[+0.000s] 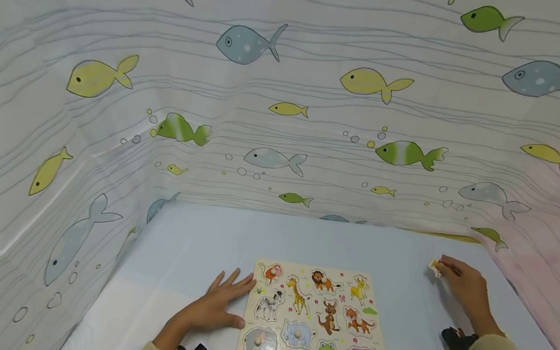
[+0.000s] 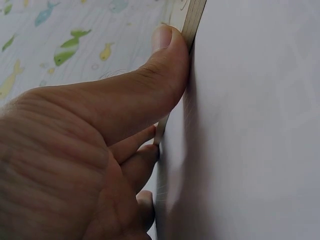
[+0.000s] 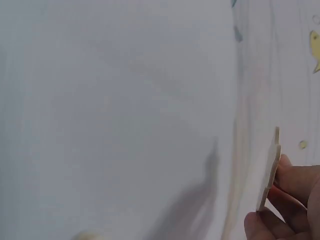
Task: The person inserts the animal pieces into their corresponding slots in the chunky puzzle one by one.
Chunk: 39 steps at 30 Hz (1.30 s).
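A wooden animal puzzle board [image 1: 313,277] lies on the white table, with an elephant, frog, hippo, lion, zebra, giraffe and other animals on it. My left hand [image 1: 219,303] rests beside its left edge, fingers spread; thumb and fingertips touch that edge. Close up in the left wrist view, the thumb [image 2: 167,65] presses against the side of the board [image 2: 192,22]. Off to the right, my right hand [image 1: 465,283] pinches a small wooden puzzle piece [image 1: 434,267] with a pale outline and some yellow. The right wrist view shows this thin piece [image 3: 270,172] nearly edge-on between thumb and fingers.
A pale table [image 1: 198,234] spreads around the board. Hanging fabric [image 1: 312,139] printed with fish closes off the back and both sides. Black wrist devices [image 1: 457,341] sit at both cuffs, and round knobs stick up from several board pieces.
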Motion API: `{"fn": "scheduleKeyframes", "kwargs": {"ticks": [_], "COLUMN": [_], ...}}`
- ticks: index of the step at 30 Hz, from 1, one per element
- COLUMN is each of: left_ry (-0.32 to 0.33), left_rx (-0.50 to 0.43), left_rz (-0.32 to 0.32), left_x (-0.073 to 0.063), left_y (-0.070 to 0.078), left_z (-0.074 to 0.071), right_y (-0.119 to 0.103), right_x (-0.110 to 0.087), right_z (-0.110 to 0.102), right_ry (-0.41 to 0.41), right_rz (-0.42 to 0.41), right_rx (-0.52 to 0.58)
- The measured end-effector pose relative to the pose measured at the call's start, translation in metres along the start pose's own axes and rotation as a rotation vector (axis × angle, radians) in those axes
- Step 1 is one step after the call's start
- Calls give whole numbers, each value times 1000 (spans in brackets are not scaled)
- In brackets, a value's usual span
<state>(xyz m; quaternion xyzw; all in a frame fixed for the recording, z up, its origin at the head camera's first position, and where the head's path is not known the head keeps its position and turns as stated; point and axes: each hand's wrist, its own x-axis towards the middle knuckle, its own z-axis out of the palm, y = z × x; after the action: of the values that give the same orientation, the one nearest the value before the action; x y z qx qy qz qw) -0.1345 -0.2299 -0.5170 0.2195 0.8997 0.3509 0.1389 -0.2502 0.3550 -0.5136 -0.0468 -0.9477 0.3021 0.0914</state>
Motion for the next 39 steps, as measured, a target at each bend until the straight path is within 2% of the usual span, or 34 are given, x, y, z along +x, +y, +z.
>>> {"fn": "scheduleKeyframes", "kwargs": {"ticks": [4, 8, 11, 14, 18, 22, 26, 30, 34, 39], "left_ry": [-1, -3, -12, -16, -11, -6, -9, -7, -7, 3], "left_rx": [8, 15, 19, 18, 26, 22, 5, -1, -3, 5], "left_rz": [-5, 1, 1, -14, -28, -26, -24, -28, -30, -28], "left_x": [-2, -1, 2, 4, 4, 3, 2, 3, 4, 4], "left_y": [-2, -3, -2, -1, 0, 0, 1, 1, 3, 4], "left_z": [0, 0, 0, 0, 0, 0, 1, 2, 2, 1], "right_y": [-22, -44, -59, -72, -84, -90, -93, -100, -105, -107], "right_x": [-5, -19, -35, -48, -59, -67, -73, -75, -73, -69], "right_z": [-5, -8, -3, 9, 28, 46, 60, 70, 75, 78], "right_ry": [-40, -49, -33, -11, -45, -97, -114, -100, -83, -133], "right_rz": [-37, -113, -216, -355, -471, -493, -500, -546, -550, -536], "right_rx": [35, 100, 181, 257, 325, 341, 340, 268, 190, 182]}}
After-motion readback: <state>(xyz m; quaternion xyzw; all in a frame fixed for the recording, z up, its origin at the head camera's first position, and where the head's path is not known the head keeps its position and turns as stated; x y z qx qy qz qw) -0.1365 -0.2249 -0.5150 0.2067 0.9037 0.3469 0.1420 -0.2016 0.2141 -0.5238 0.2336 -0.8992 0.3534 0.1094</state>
